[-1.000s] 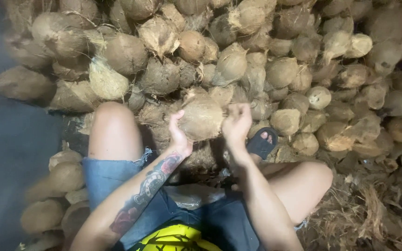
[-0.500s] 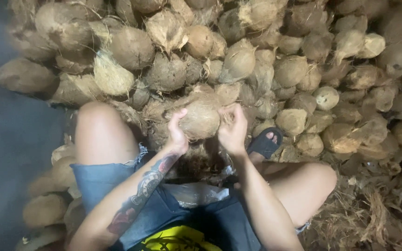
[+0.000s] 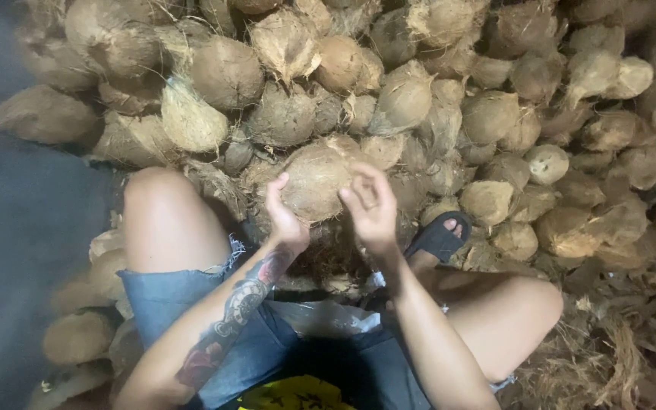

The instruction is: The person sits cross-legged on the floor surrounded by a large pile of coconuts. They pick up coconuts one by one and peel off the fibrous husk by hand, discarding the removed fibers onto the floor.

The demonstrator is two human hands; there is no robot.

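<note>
While both hands work at one nut, the scene around them reads as follows.

Coconut in hand: a round, brown, fibrous coconut (image 3: pixel 316 181) sits between the two hands, raised in front of the knees and just before the heap.
Left grip: the left hand (image 3: pixel 284 216) is closed on the coconut's left side, thumb up against the husk, fingers curled behind it; the forearm below carries a dark tattoo.
Right grip: the right hand (image 3: pixel 372 206) lies at the coconut's right edge with fingers bent and partly spread; fingertips meet the husk, but whether it truly clamps the nut I cannot tell.
Under the grips: loose husk fibre (image 3: pixel 328 258) hangs dark and shaggy just below the hands, between the thighs.
Lap: denim shorts (image 3: pixel 184 296) with a frayed hem, and a pale plastic sheet (image 3: pixel 328 317) lying across them near the wrists.
Right of the right grip: a black sandal (image 3: pixel 438 237) on a foot, toes showing, just beside the right wrist.
Beyond the grips: a heap of coconuts (image 3: pixel 419 91) fills the upper view, husks pale to brown, some with tufted ends.
Left of the left grip: a bare knee, then a grey floor (image 3: pixel 17 228), well apart, with a few more nuts low down.
Far right, low: strawy fibre litter (image 3: pixel 609 357) on the ground.
</note>
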